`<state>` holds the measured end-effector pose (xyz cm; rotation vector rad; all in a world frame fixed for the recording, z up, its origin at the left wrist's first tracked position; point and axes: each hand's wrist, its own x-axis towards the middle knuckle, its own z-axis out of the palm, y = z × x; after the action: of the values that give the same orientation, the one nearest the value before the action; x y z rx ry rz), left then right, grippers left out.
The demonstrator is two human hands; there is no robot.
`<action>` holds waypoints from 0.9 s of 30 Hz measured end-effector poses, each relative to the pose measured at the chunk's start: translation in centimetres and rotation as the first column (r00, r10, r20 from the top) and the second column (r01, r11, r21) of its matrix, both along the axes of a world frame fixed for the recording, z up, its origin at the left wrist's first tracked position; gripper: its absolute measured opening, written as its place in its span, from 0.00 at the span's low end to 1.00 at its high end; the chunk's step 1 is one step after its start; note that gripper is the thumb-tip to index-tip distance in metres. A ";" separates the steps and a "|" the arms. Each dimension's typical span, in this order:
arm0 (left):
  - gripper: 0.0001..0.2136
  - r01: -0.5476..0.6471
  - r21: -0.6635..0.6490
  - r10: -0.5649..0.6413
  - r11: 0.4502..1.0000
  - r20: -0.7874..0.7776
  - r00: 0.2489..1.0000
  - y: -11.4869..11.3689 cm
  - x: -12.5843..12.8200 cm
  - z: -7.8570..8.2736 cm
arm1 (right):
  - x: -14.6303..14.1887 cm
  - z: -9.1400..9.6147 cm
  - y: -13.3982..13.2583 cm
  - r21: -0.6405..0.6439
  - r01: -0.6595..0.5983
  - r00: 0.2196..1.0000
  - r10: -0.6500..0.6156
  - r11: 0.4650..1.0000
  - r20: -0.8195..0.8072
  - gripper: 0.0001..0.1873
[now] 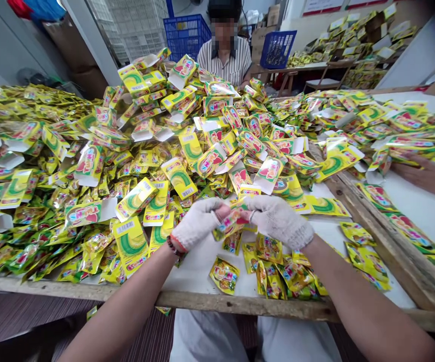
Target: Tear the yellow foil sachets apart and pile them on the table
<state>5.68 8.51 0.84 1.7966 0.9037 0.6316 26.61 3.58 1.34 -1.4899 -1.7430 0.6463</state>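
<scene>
My left hand (201,221) and my right hand (280,220), both in white knit gloves with bare fingertips, are closed on a small printed package (229,225) between them. It is yellow, pink and green; blur hides whether it is a carton or a sachet. Under my hands, a single foil sachet (224,275) lies flat on the white tabletop. Several more sachets (274,274) lie in a loose group below my right hand. Small yellow cartons (180,178), some with white flaps open, are heaped just beyond my hands.
Sachets (100,251) pile up on the left. A wooden rail (383,241) divides the table on the right, where another person's hand (428,173) touches packages. Wooden edging (236,303) runs along the front. Across the heap sits a person (225,60), near blue crates (187,35).
</scene>
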 end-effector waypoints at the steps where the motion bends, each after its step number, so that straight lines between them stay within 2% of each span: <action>1: 0.22 -0.065 0.045 0.066 0.997 -0.010 0.998 0.4 -0.1 0.0 | 0.8 0.6 0.0 0.014 0.082 0.991 -0.080 0.997 -0.110 0.08; 3: 0.20 -0.182 0.262 0.218 0.948 -0.115 0.969 1.3 -0.1 -0.2 | 2.8 1.9 0.1 0.072 0.293 0.904 -0.252 0.953 -0.346 0.17; 4: 0.18 -0.185 0.412 0.287 0.892 -0.200 0.937 1.7 0.0 -0.4 | 3.8 2.6 0.1 0.099 0.382 0.839 -0.299 0.919 -0.455 0.24; 5: 0.14 -0.138 0.551 0.346 0.823 -0.293 0.891 2.1 0.1 -0.7 | 4.6 3.1 0.2 0.115 0.432 0.781 -0.308 0.894 -0.543 0.31; 7: 0.08 0.036 0.704 0.416 0.709 -0.459 0.785 2.5 0.5 -1.3 | 5.2 3.5 0.1 0.102 0.416 0.731 -0.266 0.904 -0.628 0.34; 8: 0.07 0.121 0.722 0.423 0.681 -0.523 0.740 2.5 0.7 -1.6 | 5.0 3.4 0.1 0.069 0.363 0.736 -0.241 0.929 -0.633 0.30; 9: 0.07 0.186 0.719 0.418 0.670 -0.573 0.705 2.4 0.7 -1.8 | 4.3 3.1 -0.1 0.015 0.267 0.778 -0.206 0.963 -0.594 0.23; 10: 0.07 0.238 0.701 0.398 0.672 -0.614 0.682 2.3 0.7 -1.9 | 3.3 2.5 -0.3 -0.050 0.154 0.848 -0.158 0.987 -0.506 0.16; 11: 0.07 0.276 0.675 0.370 0.684 -0.648 0.666 2.1 0.7 -2.0 | 2.1 1.8 -0.5 -0.138 0.020 0.928 -0.070 0.990 -0.366 0.13; 12: 0.07 0.298 0.646 0.340 0.703 -0.673 0.657 1.9 0.5 -2.0 | 0.9 1.1 -0.8 -0.221 -0.092 0.982 0.052 0.971 -0.180 0.12; 13: 0.08 0.299 0.619 0.319 0.726 -0.689 0.650 1.7 0.4 -1.9 | -0.4 0.4 -1.1 -0.256 -0.133 0.989 0.144 0.958 0.024 0.11; 14: 0.08 0.284 0.595 0.311 0.751 -0.699 0.644 1.5 0.3 -1.8 | -1.5 -0.2 -1.3 -0.278 -0.132 0.953 0.199 0.952 0.227 0.11; 16: 0.08 0.226 0.565 0.324 0.793 -0.707 0.629 1.3 0.2 -1.6 | -3.3 -1.0 -1.8 -0.254 -0.059 0.827 0.190 0.965 0.529 0.11; 18: 0.13 0.177 0.549 0.339 0.817 -0.706 0.622 1.2 0.3 -1.5 | -4.4 -1.3 -2.3 -0.228 0.012 0.727 0.148 0.974 0.671 0.12; 20: 0.17 0.162 0.530 0.322 0.832 -0.700 0.637 1.4 0.5 -1.5 | -5.0 -1.2 -2.6 -0.242 0.024 0.689 0.159 0.970 0.707 0.10; 23: 0.15 0.101 0.505 0.288 0.857 -0.632 0.719 1.8 0.3 -1.7 | -5.2 -1.1 -2.8 -0.297 -0.050 0.717 0.241 0.954 0.654 0.08; 25: 0.08 -0.007 0.474 0.290 0.881 -0.529 0.797 1.9 -0.2 -1.9 | -4.8 -1.1 -2.7 -0.307 -0.127 0.788 0.284 0.943 0.547 0.06; 27: 0.05 -0.149 0.392 0.304 0.908 -0.370 0.878 1.8 -0.6 -1.9 | -4.1 -1.1 -2.3 -0.286 -0.139 0.907 0.238 0.948 0.348 0.05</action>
<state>5.10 10.30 -1.07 2.2222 1.3881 0.5871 22.53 1.33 0.25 -1.7228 -2.1906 0.7420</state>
